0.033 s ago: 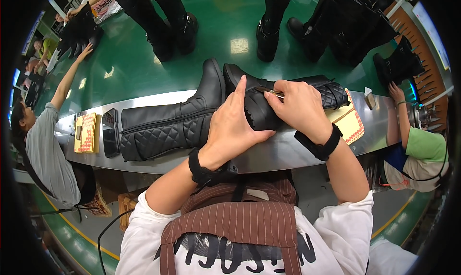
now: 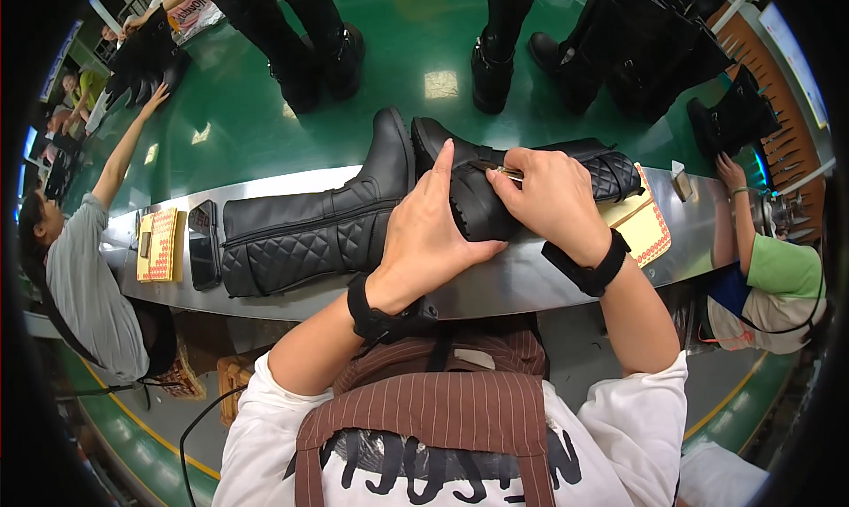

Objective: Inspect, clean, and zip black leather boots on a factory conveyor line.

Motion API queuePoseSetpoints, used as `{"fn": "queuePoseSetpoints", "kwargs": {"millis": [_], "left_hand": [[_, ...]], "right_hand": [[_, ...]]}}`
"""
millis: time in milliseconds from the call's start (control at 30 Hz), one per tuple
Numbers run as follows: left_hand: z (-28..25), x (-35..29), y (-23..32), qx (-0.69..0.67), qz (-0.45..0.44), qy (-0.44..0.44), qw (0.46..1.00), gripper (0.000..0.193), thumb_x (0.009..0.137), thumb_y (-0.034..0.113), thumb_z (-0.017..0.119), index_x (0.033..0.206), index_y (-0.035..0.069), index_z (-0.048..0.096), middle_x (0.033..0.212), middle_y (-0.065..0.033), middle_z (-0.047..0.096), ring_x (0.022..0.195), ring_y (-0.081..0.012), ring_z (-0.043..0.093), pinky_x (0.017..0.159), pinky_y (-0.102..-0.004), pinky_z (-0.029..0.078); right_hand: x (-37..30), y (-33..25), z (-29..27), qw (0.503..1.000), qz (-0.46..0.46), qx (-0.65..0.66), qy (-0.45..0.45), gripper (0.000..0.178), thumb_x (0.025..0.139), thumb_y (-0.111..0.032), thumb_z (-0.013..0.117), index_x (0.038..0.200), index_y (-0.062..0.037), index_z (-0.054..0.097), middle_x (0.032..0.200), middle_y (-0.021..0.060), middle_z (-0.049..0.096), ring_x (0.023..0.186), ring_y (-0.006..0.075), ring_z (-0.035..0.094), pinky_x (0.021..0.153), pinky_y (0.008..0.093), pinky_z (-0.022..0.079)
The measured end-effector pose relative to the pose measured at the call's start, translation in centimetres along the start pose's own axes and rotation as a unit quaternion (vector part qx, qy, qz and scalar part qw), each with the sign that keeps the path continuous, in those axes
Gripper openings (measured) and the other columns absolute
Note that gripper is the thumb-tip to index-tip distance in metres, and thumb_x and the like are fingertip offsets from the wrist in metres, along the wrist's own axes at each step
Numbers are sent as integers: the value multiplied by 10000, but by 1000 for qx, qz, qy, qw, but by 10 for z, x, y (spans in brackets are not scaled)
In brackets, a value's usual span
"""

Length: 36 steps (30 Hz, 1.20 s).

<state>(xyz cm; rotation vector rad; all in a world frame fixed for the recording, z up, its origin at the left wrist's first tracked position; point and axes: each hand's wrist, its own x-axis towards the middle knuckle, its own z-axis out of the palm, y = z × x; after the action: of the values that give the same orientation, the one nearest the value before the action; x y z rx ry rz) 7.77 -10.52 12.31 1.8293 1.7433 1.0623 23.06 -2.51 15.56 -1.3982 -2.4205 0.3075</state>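
Note:
Two tall black boots lie sole to sole across the metal bench edge. The left boot, with a quilted shaft and a long zip, points its shaft leftward. My left hand clasps the foot of the right boot, index finger up by the toe and thumb stretched past the heel; its other fingers are hidden. Over that boot's ankle, my right hand pinches a small metal tool between thumb and forefinger. Its tip meets the boot near the instep; its exact kind is too small to tell.
A phone and a yellow card stack lie at left; yellow patterned paper sits under the right boot's shaft. Black boots stand on the green table. Co-workers reach in from the left and right.

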Motion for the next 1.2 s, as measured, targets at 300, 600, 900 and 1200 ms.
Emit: {"fn": "queuePoseSetpoints", "kwargs": {"millis": [300, 600, 900, 1200], "left_hand": [[4, -2, -6, 8, 32, 22, 999, 1179, 511, 311, 909, 1428, -83, 282, 1097, -198, 590, 987, -282, 605, 847, -336, 498], [3, -3, -6, -1, 17, 14, 1000, 1210, 507, 318, 913, 1445, -66, 252, 1080, -199, 584, 959, -290, 609, 825, -340, 502], [1, -2, -4, 0, 17, 7, 1000, 1196, 512, 318, 911, 1442, -57, 261, 1101, -209, 578, 984, -301, 605, 843, -348, 501], [1, -3, -4, -8, 9, -2, 1000, 1191, 508, 311, 910, 1443, -49, 265, 1121, -210, 575, 994, -309, 602, 866, -354, 496]], "right_hand": [[-1, 0, -1, 1000, 18, 14, 2, 309, 837, -315, 622, 788, -17, 685, 643, 177, 645, 658, 361, 654, 630, 435, 515], [0, -7, -2, 1000, -19, 16, -6, 292, 816, -297, 641, 794, -9, 685, 638, 169, 645, 665, 344, 655, 662, 419, 514], [5, -10, -3, 998, -47, -21, -27, 268, 802, -279, 649, 787, -13, 679, 650, 170, 646, 669, 338, 651, 645, 420, 498], [4, -10, -5, 997, -68, -32, -27, 236, 791, -256, 654, 797, -22, 681, 668, 166, 651, 675, 339, 647, 669, 410, 468]]}}
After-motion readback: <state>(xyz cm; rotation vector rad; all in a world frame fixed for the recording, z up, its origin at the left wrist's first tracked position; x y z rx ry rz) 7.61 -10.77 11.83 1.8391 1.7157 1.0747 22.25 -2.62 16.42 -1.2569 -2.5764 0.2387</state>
